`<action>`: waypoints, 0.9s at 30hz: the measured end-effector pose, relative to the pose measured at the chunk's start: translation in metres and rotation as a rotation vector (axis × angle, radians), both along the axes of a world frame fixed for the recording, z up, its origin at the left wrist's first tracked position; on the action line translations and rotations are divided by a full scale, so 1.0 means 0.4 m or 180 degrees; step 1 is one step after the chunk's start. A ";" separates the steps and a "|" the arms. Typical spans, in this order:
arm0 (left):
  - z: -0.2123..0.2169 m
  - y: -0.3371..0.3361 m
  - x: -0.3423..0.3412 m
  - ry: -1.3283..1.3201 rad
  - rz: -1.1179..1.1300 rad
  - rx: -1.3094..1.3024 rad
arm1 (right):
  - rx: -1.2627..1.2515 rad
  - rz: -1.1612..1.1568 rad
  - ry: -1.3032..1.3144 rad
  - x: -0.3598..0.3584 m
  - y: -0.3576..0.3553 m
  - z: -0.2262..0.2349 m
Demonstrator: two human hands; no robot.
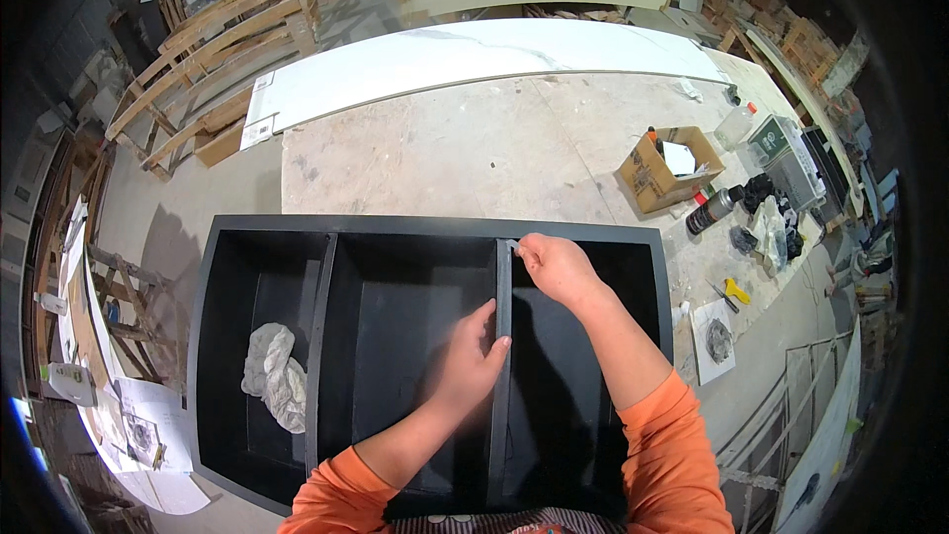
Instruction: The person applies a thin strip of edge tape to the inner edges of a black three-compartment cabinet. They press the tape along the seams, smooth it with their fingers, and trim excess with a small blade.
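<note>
A black box-like unit (435, 227) with two dividers lies in front of me, forming three deep compartments. My left hand (470, 361) rests against the left side of the right divider (502, 302), thumb and forefinger apart at its top edge. At that divider's far end, my right hand (554, 267) is closed in a pinch. A small greyish bit shows by its fingertips, too small to name. Inside the left compartment lies a crumpled whitish cloth or paper (277, 376).
Beyond the unit is a stained pale worktable (425, 153) with a long white marbled slab (474, 44). At right stand a cardboard box (652, 178), a dark spray can (714, 211), plastic bags (769, 234) and a yellow-handled tool (735, 291). Wooden frames (213, 59) stand far left.
</note>
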State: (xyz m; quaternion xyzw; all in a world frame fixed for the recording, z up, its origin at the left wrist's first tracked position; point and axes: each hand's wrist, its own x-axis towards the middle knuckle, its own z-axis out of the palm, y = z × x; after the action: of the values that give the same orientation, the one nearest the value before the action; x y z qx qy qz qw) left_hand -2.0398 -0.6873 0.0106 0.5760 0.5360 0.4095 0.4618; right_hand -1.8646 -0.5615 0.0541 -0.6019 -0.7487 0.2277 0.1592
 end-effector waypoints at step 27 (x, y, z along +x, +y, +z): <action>-0.014 -0.029 -0.018 0.0176 -0.0193 -0.0216 | -0.0639 -0.0351 0.1454 0.040 -0.210 0.048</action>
State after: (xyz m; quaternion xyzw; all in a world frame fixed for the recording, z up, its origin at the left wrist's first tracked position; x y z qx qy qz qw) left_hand -2.0471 -0.6988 0.0052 0.5871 0.5444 0.3608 0.4783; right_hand -1.8486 -0.6455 0.0733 -0.5875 -0.6330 0.4220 0.2759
